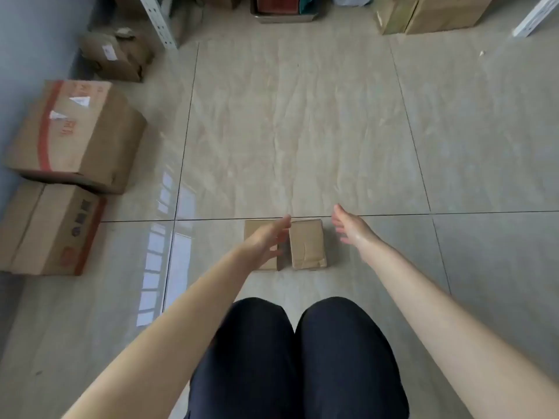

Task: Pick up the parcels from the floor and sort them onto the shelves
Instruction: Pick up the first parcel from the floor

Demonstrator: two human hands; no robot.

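Parcels on floor, hands spread

The tiled floor is glossy and smooth, mirroring a window at eight o'clock. The small parcels are matt, creased brown cardboard.

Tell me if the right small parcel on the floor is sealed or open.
Sealed. The right parcel lies flat on the floor, flaps closed under creased tape. Neither hand holds it.
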